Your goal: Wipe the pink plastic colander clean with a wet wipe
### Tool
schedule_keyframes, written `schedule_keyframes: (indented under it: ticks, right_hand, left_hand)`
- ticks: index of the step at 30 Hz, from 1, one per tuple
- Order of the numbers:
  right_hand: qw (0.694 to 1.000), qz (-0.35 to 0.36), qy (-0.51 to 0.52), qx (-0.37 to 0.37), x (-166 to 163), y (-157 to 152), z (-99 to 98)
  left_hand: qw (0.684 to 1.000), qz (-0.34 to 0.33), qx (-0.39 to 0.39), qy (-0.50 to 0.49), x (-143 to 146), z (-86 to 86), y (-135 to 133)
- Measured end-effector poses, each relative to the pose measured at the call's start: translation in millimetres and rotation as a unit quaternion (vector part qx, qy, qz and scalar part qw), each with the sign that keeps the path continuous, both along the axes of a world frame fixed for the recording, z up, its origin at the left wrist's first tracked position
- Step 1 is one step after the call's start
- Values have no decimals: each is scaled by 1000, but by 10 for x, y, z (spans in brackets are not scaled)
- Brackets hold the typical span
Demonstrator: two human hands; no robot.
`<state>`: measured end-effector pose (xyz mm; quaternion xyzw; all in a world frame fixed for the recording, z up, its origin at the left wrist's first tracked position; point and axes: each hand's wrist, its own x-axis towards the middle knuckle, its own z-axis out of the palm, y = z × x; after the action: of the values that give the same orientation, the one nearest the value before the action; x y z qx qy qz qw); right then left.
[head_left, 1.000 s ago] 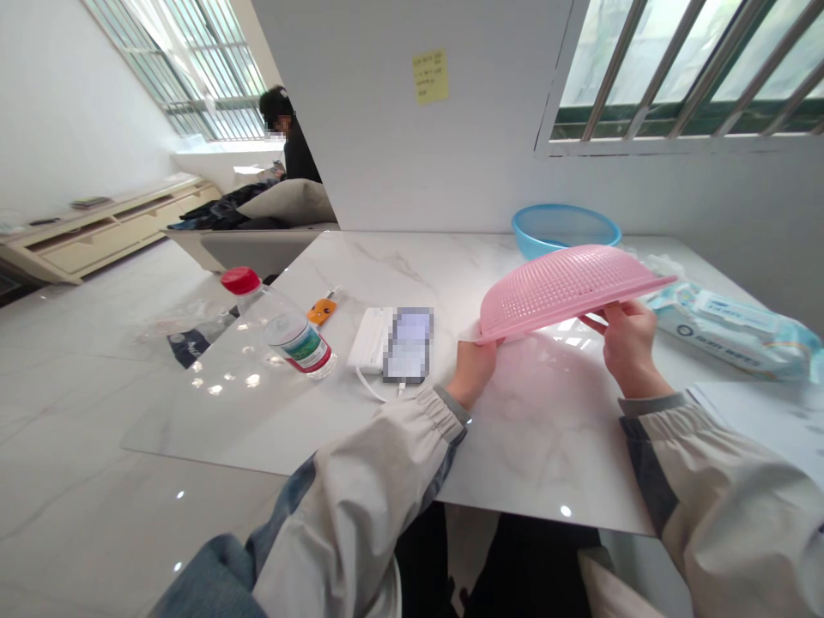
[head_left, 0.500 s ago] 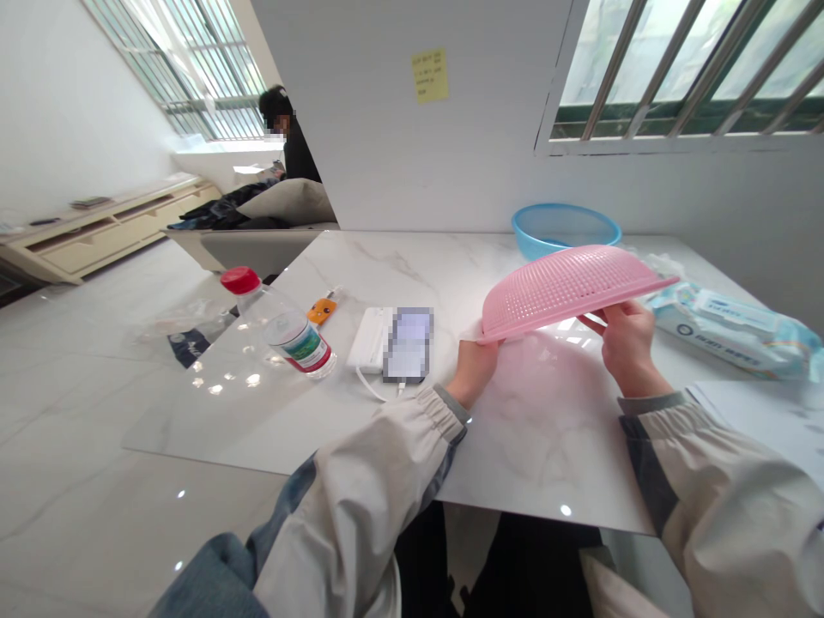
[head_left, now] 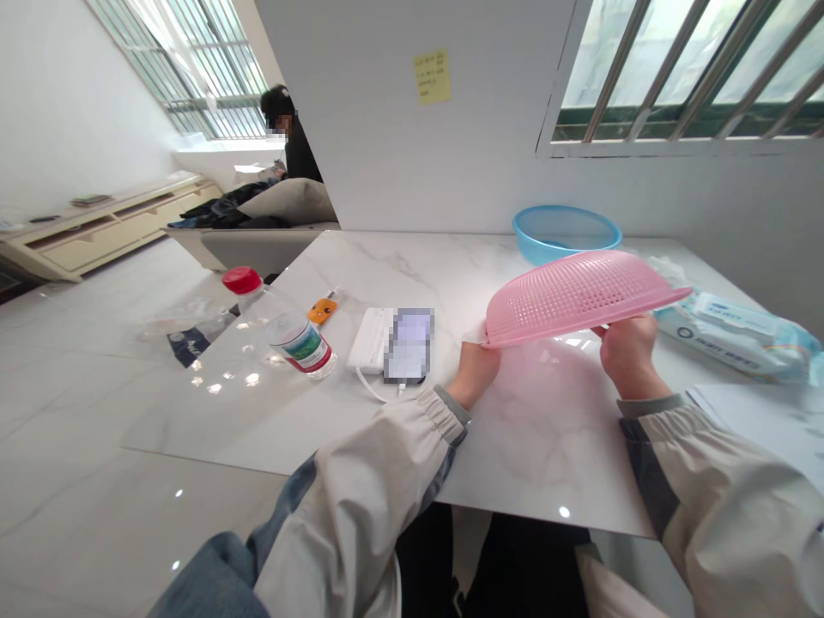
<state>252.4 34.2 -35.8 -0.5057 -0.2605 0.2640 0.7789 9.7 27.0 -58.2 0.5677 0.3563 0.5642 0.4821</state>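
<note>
A pink plastic colander (head_left: pixel 576 296) is held upside down above the white marble-look table (head_left: pixel 534 446), its right end raised a little. My left hand (head_left: pixel 477 371) is closed on its left rim, with a small whitish piece at the grip that I cannot make out. At the right rim my right hand (head_left: pixel 629 356) grips from below, and the rim hides some of its fingertips. Just behind the colander stands a blue plastic basin (head_left: pixel 534 245), its front partly covered.
Left of my hands lie a phone (head_left: pixel 408 343), a white power bank with a cable (head_left: pixel 369 339), an orange tag (head_left: pixel 322 311) and a red-capped bottle (head_left: pixel 302 343). On the right are a wipes pack (head_left: pixel 740 335) and paper (head_left: pixel 760 421). A person (head_left: pixel 301 150) sits far left.
The colander has shifted slightly right and down, still in both hands. My right hand has turned a little under the rim. The other things stay where they were.
</note>
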Motion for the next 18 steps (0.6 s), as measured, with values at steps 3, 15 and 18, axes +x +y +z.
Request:
schedule_keyframes:
  ticks: [3,15,18]
  right_hand:
    - [1000,14,1,13,11,13,-5]
    - [982,174,24,-74,-77,-69,54]
    - [970,224,18,-89,-83,-112,50]
  left_hand:
    - [1000,-3,18,5,-12,39,-15]
    - [987,-69,-93,-111,-10,111,-153]
    - [976,-67,-147,-145,-5,182,-195]
